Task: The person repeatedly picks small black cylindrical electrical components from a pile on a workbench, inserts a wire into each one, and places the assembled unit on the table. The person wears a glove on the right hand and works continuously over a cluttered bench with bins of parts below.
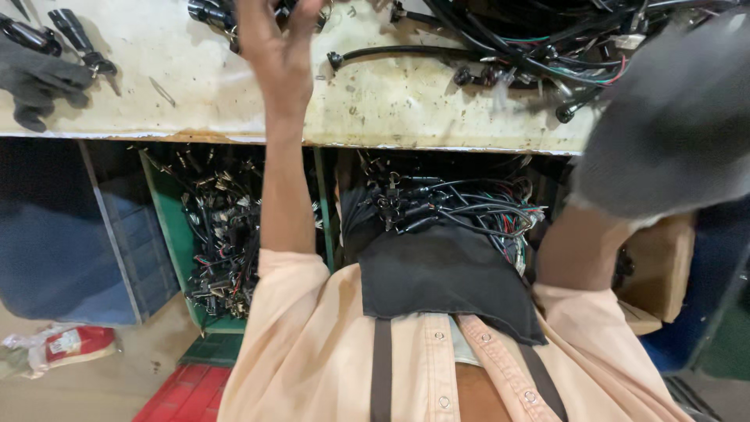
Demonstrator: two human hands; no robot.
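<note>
My left hand (277, 47) is bare and reaches onto the stained white bench top (391, 101). Its fingers curl over a cluster of black wire connectors (209, 12) at the frame's top edge. My right hand (672, 117) wears a grey glove, looks blurred and close, and lies over the bench's right end beside a tangle of black wire harnesses (547, 47). Its fingers are hidden. A black cable with a plug end (391, 53) lies between my two hands.
Another person's grey-gloved hand (39, 78) rests at the bench's far left by black plugs (74, 31). Under the bench stand a green bin of small connectors (168, 227), a heap of harnesses (453, 203), a blue bin (70, 242) and a red crate (187, 395).
</note>
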